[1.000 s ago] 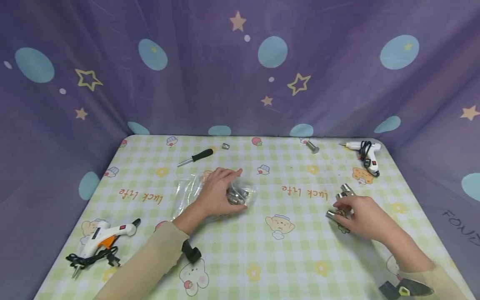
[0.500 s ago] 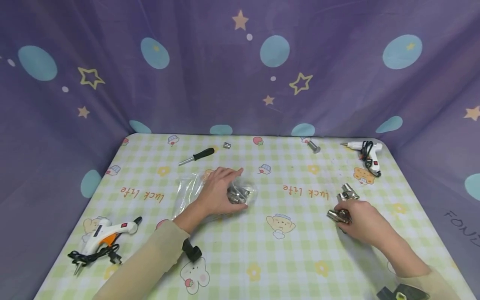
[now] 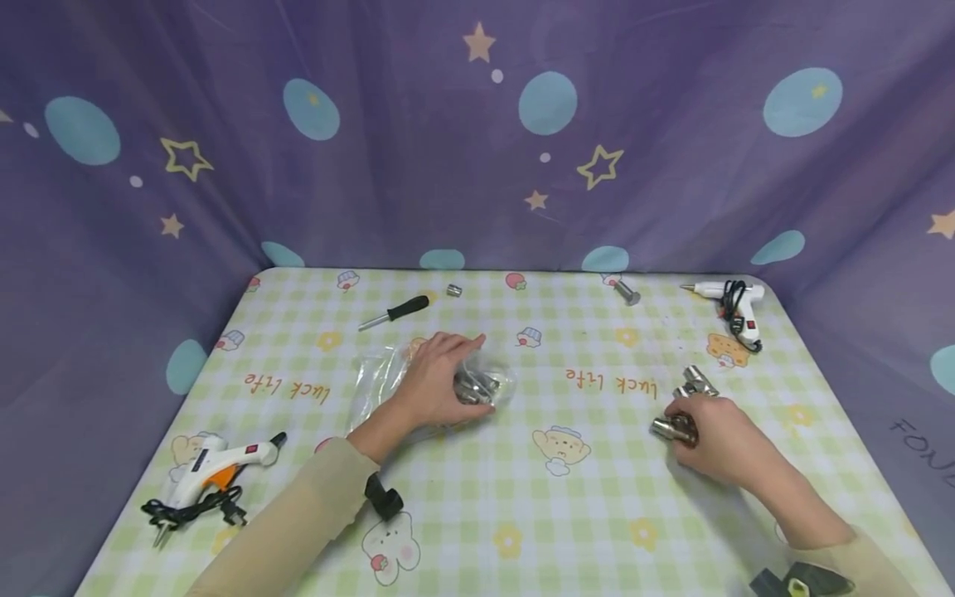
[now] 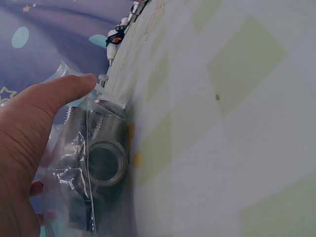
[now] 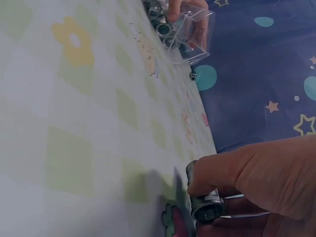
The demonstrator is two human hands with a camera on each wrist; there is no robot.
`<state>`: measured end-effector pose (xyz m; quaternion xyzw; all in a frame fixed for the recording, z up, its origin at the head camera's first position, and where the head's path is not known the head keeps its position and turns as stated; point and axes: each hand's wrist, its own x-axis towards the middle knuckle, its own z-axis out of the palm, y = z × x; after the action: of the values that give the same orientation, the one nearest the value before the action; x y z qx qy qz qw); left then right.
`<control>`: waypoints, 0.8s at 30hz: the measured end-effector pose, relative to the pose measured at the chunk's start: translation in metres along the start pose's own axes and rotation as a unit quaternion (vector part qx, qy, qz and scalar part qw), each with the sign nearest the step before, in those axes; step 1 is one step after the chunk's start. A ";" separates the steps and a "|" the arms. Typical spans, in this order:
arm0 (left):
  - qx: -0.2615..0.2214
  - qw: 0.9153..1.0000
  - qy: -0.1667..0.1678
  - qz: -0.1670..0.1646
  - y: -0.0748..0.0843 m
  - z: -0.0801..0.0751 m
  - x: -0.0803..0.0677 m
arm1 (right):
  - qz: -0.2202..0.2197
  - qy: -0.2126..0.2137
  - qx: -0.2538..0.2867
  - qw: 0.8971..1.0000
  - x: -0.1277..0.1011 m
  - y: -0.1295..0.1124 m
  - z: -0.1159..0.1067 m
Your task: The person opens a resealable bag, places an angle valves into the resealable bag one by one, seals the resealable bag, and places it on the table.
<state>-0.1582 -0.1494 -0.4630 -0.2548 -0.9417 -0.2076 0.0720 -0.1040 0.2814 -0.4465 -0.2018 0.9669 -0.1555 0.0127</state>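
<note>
My left hand lies over a clear plastic bag of threaded metal fittings in the middle of the table, fingers curved around the bag. In the left wrist view the thumb presses the plastic against a metal fitting. My right hand grips a short metal pipe fitting at the right of the table; the right wrist view shows its threaded end under the fingertips. More loose fittings lie just beyond that hand.
A white and orange glue gun lies front left, a white glue gun back right. A black-handled screwdriver, a small metal nut and a metal bolt lie near the far edge. Purple cloth surrounds the checked tablecloth.
My right hand has curled tighter round the metal fitting and drawn slightly toward me. My left hand has stayed on the bag.
</note>
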 end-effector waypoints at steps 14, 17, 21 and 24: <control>-0.020 1.000 -0.002 -0.013 -0.006 -0.004 -0.007 | -0.087 0.018 0.007 0.996 0.049 -0.023 -0.039; -0.020 1.000 -0.001 -0.013 -0.007 -0.005 -0.007 | -0.104 0.036 0.007 0.994 0.063 -0.029 -0.044; -0.016 1.000 -0.007 -0.009 -0.004 -0.004 -0.005 | -0.119 0.053 0.013 0.991 0.078 -0.041 -0.048; -0.015 1.000 -0.014 -0.008 -0.003 -0.005 -0.004 | -0.128 0.056 0.023 0.990 0.087 -0.053 -0.051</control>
<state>-0.1563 -0.1553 -0.4603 -0.2513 -0.9414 -0.2185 0.0530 -0.1680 0.2167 -0.3782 -0.3148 0.9284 -0.1890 -0.0574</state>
